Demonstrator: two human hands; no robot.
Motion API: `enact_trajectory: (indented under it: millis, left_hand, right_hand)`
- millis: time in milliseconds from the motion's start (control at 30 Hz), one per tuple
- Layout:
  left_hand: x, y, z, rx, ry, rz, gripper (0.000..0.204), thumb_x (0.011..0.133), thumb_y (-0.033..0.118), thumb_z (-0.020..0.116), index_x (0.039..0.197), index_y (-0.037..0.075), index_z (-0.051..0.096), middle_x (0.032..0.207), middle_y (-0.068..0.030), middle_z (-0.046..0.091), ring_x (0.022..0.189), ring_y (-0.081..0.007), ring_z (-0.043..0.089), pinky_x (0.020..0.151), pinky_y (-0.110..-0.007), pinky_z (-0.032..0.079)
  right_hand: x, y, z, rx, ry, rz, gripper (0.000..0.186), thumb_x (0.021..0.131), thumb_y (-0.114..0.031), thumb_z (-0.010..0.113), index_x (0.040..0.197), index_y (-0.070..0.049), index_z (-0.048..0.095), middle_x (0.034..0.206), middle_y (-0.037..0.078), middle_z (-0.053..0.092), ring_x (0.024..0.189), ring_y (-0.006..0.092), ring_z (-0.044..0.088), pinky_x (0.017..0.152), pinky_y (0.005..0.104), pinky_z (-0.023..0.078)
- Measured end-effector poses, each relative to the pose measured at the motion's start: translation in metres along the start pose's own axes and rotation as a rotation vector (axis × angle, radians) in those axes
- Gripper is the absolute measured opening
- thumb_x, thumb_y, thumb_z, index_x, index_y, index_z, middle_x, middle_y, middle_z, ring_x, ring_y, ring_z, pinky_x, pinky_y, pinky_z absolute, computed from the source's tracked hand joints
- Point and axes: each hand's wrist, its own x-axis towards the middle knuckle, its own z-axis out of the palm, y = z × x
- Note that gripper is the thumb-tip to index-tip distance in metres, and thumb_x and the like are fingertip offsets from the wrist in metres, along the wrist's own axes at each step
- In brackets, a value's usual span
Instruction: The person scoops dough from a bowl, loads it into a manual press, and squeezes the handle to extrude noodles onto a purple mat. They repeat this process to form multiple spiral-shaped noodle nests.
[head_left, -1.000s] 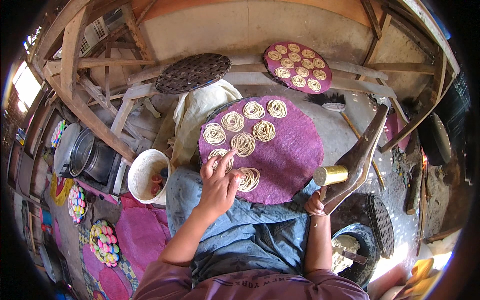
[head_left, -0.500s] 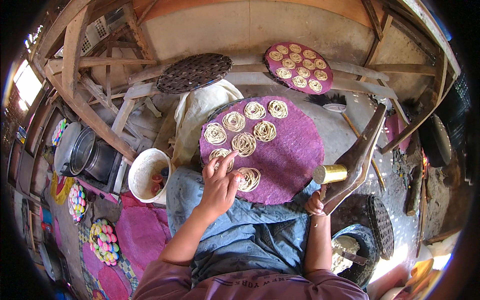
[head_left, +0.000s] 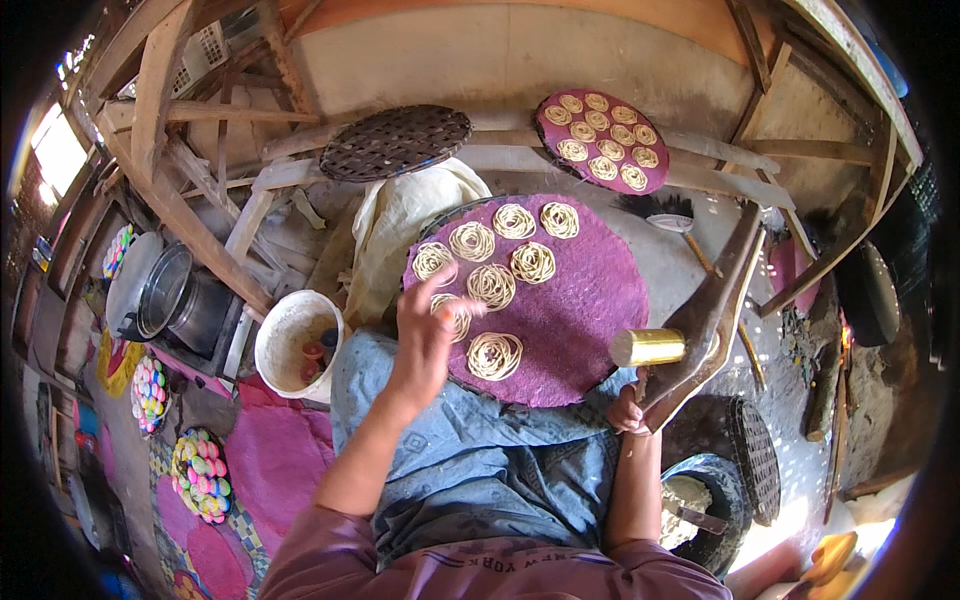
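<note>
- the left hand [head_left: 424, 342] is being drawn off the lowest dough coil [head_left: 494, 356], grip released
- the coil is being left uncovered on the purple mat [head_left: 585, 300]
- a wooden tool [head_left: 702, 335] is being clasped by the right hand [head_left: 626, 410]

The grey concrete floor [head_left: 787, 388] was dappled by sunlight, the bare left hand [head_left: 424, 335] blurred, the view's edges bowed and blackened.

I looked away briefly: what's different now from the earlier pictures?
The left hand has moved leftward and up the picture, away from the lowest dough coil. The right hand still grips the wooden tool; the visible coils lie as before on the purple mat.
</note>
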Motion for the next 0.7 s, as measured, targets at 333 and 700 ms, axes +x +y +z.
enact_trajectory:
  millis: [333,700]
  left_hand:
    - [0.151,0.046,-0.005,-1.864,-0.298,-0.047,0.089,0.091,0.072,0.028,0.136,-0.004,0.044,0.141,-0.0277,0.043,0.125,-0.041,0.049,0.11,-0.05,0.035]
    - [0.167,-0.099,0.091,-2.116,0.165,-0.161,0.055,0.094,0.054,0.032,0.096,0.002,0.052,0.09,-0.0079,0.052,0.089,-0.0241,0.053,0.094,-0.04,0.04]
  right_hand:
    - [0.105,-0.073,0.116,-0.681,0.279,0.652,0.097,0.084,-0.076,0.043,0.141,0.003,0.038,0.095,0.024,0.061,0.084,0.027,0.062,0.067,0.0352,0.05]
    - [0.191,-0.099,0.125,-1.388,0.629,1.134,0.083,0.093,-0.073,0.022,0.12,0.0,0.053,0.076,0.012,0.06,0.062,0.0171,0.059,0.053,0.0295,0.045]
